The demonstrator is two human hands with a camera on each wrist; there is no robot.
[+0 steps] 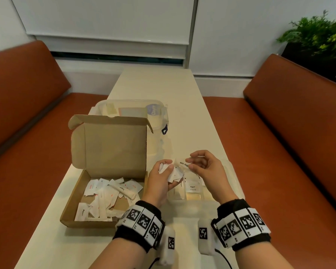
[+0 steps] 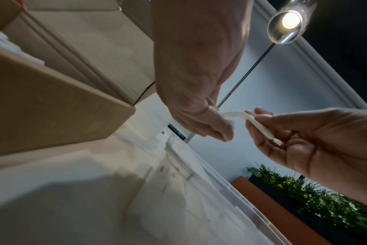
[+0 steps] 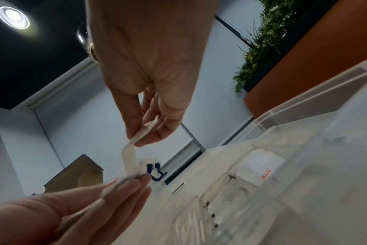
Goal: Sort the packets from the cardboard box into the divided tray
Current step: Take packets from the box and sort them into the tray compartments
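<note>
A bunch of small white paper packets (image 1: 173, 172) is gripped in the left hand (image 1: 161, 179). One long white sugar packet (image 1: 183, 163) is pinched by the right hand (image 1: 206, 167) above the clear plastic divided tray (image 1: 232, 171). Many packets are left in the one brown cardboard box (image 1: 105, 191).

Head view looks down; wrist views look up, close; all share hands (image 1: 182, 171).

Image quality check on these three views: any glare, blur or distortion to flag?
Head view: wide-angle bowing at the edges, even light, the clear divided tray washes out against the table. Left wrist view: ceiling lamp flares, foreground soft and shadowed. Right wrist view: left hand and tray blurred up close, ceiling light blooms; "Salt" on one packet still legible.
</note>
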